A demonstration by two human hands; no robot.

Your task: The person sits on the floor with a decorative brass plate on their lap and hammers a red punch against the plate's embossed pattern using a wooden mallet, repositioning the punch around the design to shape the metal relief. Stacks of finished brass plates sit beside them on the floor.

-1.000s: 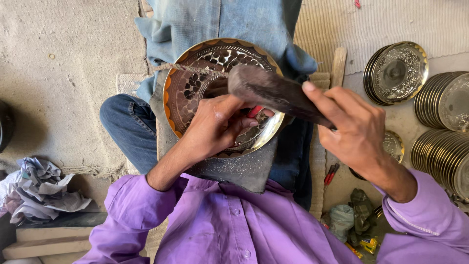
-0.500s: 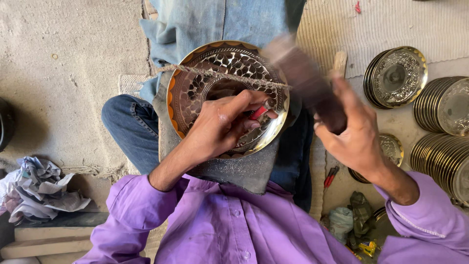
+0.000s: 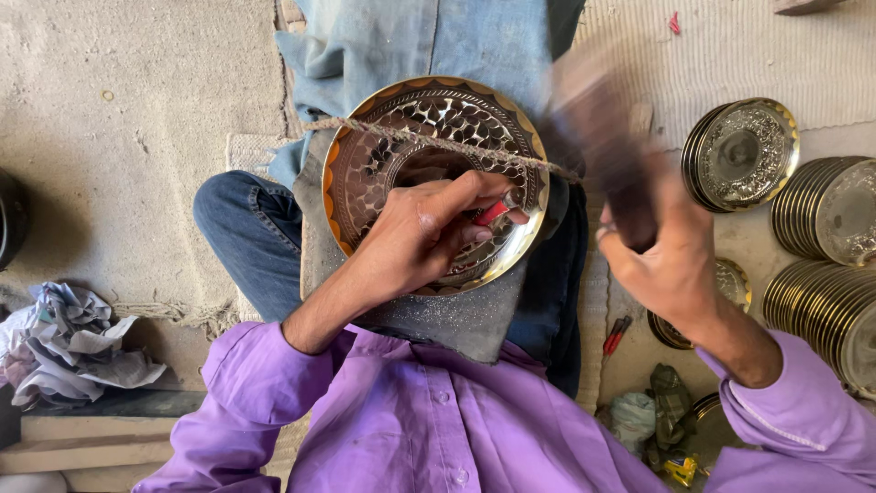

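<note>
Head: left hand [image 3: 420, 239] pinches punch [image 3: 493, 212], right hand [image 3: 666, 260] grips mallet [image 3: 607, 137].

stacks of engraved metal plates [image 3: 821, 237] on the right; crumpled paper [image 3: 68, 342] on the left floor.

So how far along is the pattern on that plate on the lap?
The brass plate already carries hammered pattern across most of its centre. In hand: the left hand sets a red-handled punch on it, the right hand swings a blurred mallet. The smooth rim near the punch looks unworked.
</note>
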